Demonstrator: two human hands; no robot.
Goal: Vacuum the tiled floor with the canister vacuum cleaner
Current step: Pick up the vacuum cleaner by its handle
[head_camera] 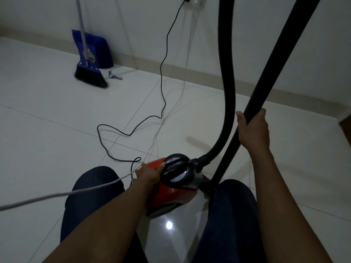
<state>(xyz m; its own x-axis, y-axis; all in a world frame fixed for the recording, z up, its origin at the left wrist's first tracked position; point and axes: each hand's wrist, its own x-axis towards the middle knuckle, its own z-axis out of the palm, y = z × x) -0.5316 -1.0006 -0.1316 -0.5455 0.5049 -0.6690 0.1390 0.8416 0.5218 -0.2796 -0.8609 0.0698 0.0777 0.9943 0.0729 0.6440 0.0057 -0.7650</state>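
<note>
A red canister vacuum cleaner (171,194) with a black carry handle sits on the white tiled floor (47,130) between my knees. My left hand (150,172) rests on its red top beside the handle, fingers laid on the casing. My right hand (253,129) is closed around the black wand (281,63), which rises steeply to the upper right. The ribbed black hose (226,73) curves up from the canister's front and leaves the frame at the top.
A black power cord (163,103) snakes over the tiles to a wall socket (191,0). Thin white cables (171,111) lie beside it, and one crosses my left knee. A broom (89,73) and blue dustpan (98,48) lean on the far wall.
</note>
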